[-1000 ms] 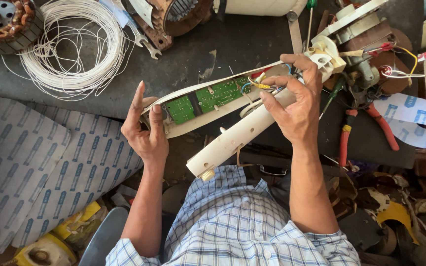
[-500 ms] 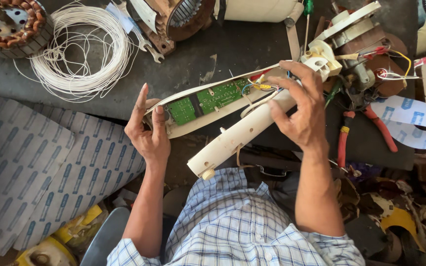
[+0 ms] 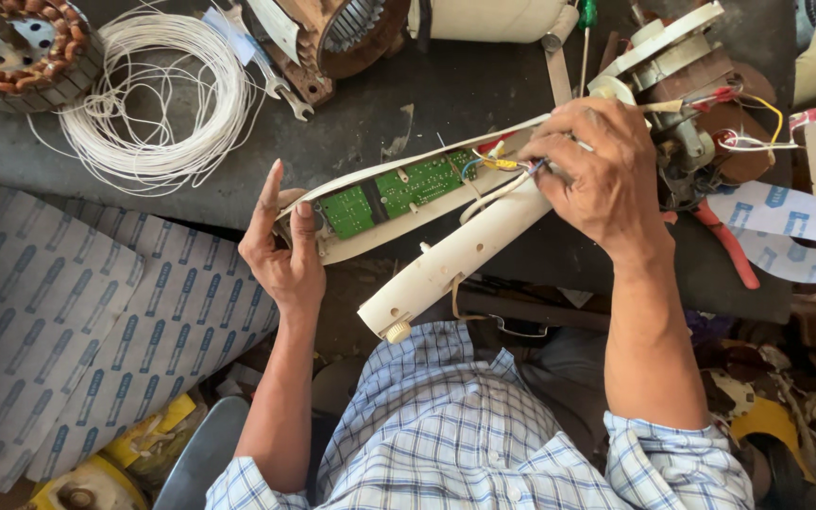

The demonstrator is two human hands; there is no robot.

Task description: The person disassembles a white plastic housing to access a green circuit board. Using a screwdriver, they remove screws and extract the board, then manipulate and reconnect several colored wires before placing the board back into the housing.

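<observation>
From where I stand, the person in the blue checked shirt holds a long cream plastic housing (image 3: 446,255) slantwise over the near edge of a dark, scuffed workbench (image 3: 446,94). The casing is split open lengthwise: the rounded lower shell ends in a small ribbed knob, and the flatter upper half carries two green circuit boards (image 3: 399,194) dotted with solder points. The left hand (image 3: 280,250) steadies the lower end of the open half, thumb pressed on the board's end, forefinger straight up and the other fingers curled behind. The right hand (image 3: 597,175) is clamped over the upper end, fingers curled down where thin red, yellow and blue wires (image 3: 498,162) bunch together. Just beyond it sits a motor assembly (image 3: 691,113) with more coloured leads. On the bench's far left lies a loose coil of white wire (image 3: 158,104), beside a copper-wound stator (image 3: 16,42). Red-handled pliers (image 3: 729,247) lie beneath the right wrist, near a curled printed paper strip (image 3: 786,241).
</observation>
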